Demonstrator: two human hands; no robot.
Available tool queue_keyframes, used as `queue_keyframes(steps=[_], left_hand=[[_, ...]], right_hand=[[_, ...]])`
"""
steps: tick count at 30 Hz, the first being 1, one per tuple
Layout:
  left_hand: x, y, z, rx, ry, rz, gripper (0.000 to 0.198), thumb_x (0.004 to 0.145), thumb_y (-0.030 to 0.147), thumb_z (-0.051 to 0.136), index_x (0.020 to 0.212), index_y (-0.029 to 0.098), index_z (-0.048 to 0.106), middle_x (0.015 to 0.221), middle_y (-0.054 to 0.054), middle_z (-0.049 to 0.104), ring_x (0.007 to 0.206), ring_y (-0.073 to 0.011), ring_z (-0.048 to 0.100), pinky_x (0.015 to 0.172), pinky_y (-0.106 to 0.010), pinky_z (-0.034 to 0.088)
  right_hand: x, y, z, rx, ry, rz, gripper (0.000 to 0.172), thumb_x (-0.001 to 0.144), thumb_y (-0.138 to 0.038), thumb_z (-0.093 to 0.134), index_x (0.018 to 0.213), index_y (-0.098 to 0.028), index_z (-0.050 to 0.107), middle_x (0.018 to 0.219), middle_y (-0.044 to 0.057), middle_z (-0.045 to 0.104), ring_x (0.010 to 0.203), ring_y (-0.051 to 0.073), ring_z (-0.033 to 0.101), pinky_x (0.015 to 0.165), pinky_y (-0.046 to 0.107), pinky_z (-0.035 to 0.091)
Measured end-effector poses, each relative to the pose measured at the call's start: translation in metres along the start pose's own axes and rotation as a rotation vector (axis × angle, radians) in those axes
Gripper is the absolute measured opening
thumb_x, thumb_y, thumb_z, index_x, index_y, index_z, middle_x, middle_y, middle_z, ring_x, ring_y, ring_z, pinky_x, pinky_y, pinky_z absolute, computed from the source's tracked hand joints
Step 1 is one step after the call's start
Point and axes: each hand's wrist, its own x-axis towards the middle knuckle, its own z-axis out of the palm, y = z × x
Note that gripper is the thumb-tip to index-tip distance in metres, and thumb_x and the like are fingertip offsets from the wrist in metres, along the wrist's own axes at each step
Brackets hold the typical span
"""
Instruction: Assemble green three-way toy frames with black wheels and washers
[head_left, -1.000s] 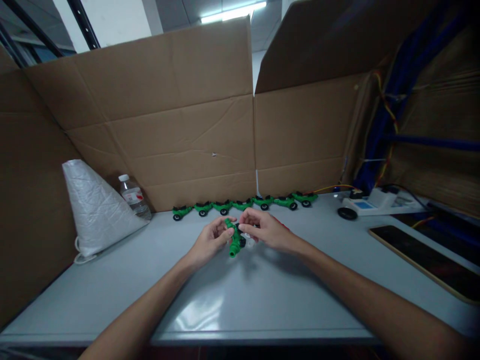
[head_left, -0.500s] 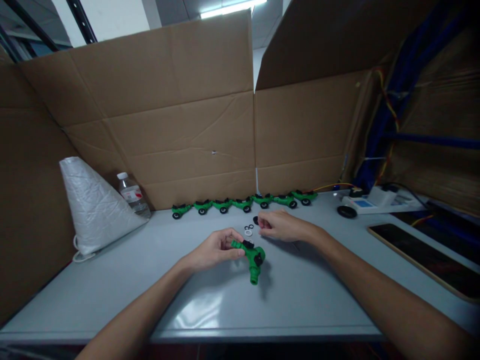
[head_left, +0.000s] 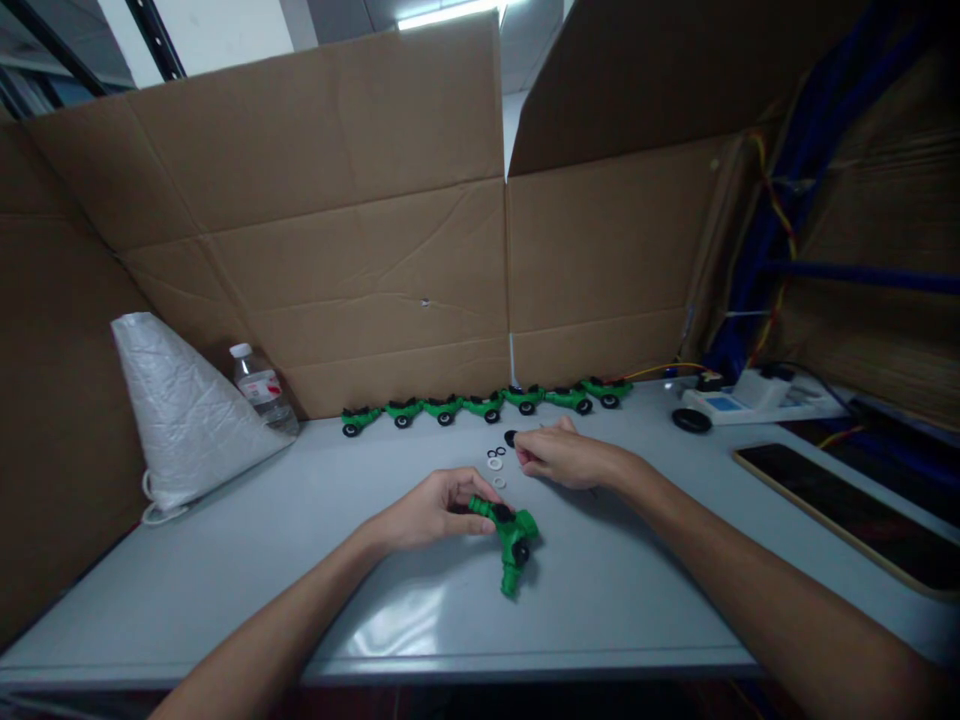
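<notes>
So my left hand (head_left: 435, 512) has the green fitting (head_left: 509, 533) pinched at its far left end, thumb on the near side and fingers curled over from the far side. The fitting is a forked thing with black knobs on it, and it's out over the middle of the worktop (head_left: 300, 600), one leg pointing back toward me. Honestly can't tell if that near leg is touching the surface or just above it.

My right hand (head_left: 559, 456) is farther out and a bit to the right, fingers bunched together with the tips down by a black disc (head_left: 510, 438). Part of the disc is hidden behind my fingers, so I can't say whether I've got hold of it or anything else.

Just left of those fingertips are two small black rings (head_left: 489, 455), then a white ring (head_left: 489, 464) right by them, and a second, thinner one (head_left: 495, 483) nearer to me.

Along the far side there's a row of seven green pieces (head_left: 481, 404) in front of the cardboard (head_left: 360, 250). Far left I've got a silvery bag (head_left: 176, 420) with a water bottle (head_left: 261, 388) beside it. Over on the right: a phone (head_left: 840, 510), with a power strip (head_left: 780, 402) beyond it.
</notes>
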Motion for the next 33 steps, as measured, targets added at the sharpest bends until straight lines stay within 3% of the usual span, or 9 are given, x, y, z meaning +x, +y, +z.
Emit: queue_keyframes(steps=[5,9,13,19,23,33], left_hand=[[0.000,-0.006,-0.004,0.202,0.068,-0.008,0.038,0.084,0.037,0.085,0.115,0.015,0.076,0.104,-0.011,0.076,0.087,-0.0200,0.068,0.080,-0.031,0.051],[0.000,-0.003,-0.005,0.379,0.128,0.064,0.031,0.085,0.034,0.084,0.112,0.020,0.080,0.098,-0.006,0.073,0.077,-0.0163,0.059,0.071,-0.027,0.045],[0.000,0.000,-0.005,0.469,0.151,0.131,0.027,0.085,0.032,0.084,0.109,0.021,0.082,0.099,-0.008,0.071,0.083,-0.0188,0.058,0.075,-0.028,0.045],[0.001,-0.001,-0.007,0.552,0.148,0.092,0.031,0.088,0.034,0.082,0.114,0.019,0.079,0.103,-0.008,0.069,0.089,-0.0197,0.057,0.081,-0.031,0.046],[0.003,-0.003,-0.009,0.571,0.142,0.066,0.033,0.088,0.036,0.082,0.115,0.018,0.078,0.104,-0.008,0.068,0.089,-0.0190,0.056,0.081,-0.032,0.046],[0.003,-0.006,-0.013,0.627,0.189,0.111,0.032,0.091,0.038,0.078,0.118,0.020,0.076,0.107,-0.007,0.071,0.096,-0.0207,0.060,0.087,-0.032,0.046]], right_hand=[[0.002,0.004,0.009,-0.026,0.041,-0.013,0.010,0.094,-0.016,0.056,0.085,-0.020,0.056,0.086,0.005,0.070,0.084,0.025,0.062,0.090,0.041,0.035],[0.002,0.003,0.016,-0.065,0.088,-0.005,0.014,0.098,-0.016,0.053,0.084,-0.021,0.054,0.081,0.005,0.068,0.080,0.026,0.061,0.088,0.042,0.037],[0.003,0.002,0.019,-0.081,0.127,-0.014,0.017,0.100,-0.017,0.050,0.084,-0.022,0.054,0.080,0.006,0.067,0.077,0.026,0.060,0.086,0.044,0.039],[0.003,0.003,0.011,-0.035,0.121,-0.064,0.018,0.105,-0.023,0.044,0.090,-0.022,0.054,0.089,0.008,0.068,0.076,0.023,0.057,0.075,0.036,0.040],[0.003,-0.002,0.001,-0.002,0.115,-0.105,0.013,0.102,-0.020,0.048,0.091,-0.021,0.054,0.088,0.008,0.066,0.076,0.021,0.054,0.070,0.032,0.037],[0.005,-0.034,-0.016,0.547,0.121,-0.217,0.017,0.100,-0.032,0.058,0.096,-0.017,0.065,0.088,0.002,0.064,0.082,0.017,0.058,0.074,0.027,0.044]])
